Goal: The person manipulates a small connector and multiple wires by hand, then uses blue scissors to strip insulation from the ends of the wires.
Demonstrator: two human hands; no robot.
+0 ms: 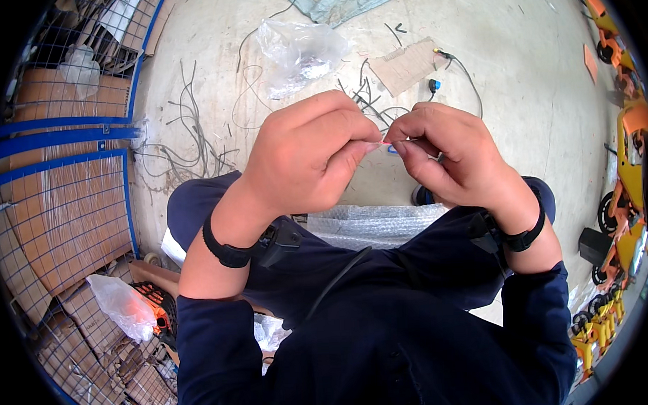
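Note:
My left hand (301, 153) and my right hand (454, 151) are raised in front of me with their fingertips almost meeting. Each pinches thumb against forefinger on a thin reddish wire (386, 142), of which only a short piece shows between them. A small blue bit (392, 149) peeks out by the right fingertips; whether it is another wire I cannot tell. Across my lap runs a black cable (337, 277), its far end near my knees. Black bands with small dark boxes sit on both wrists.
Bubble wrap (375, 226) lies between my legs. On the concrete floor are cut black cables (196, 128), a clear plastic bag (301, 50), a cardboard piece (408, 65) and a blue connector (434, 85). A blue mesh cage (128, 202) stands left; orange and yellow wheeled items (630, 145) line the right.

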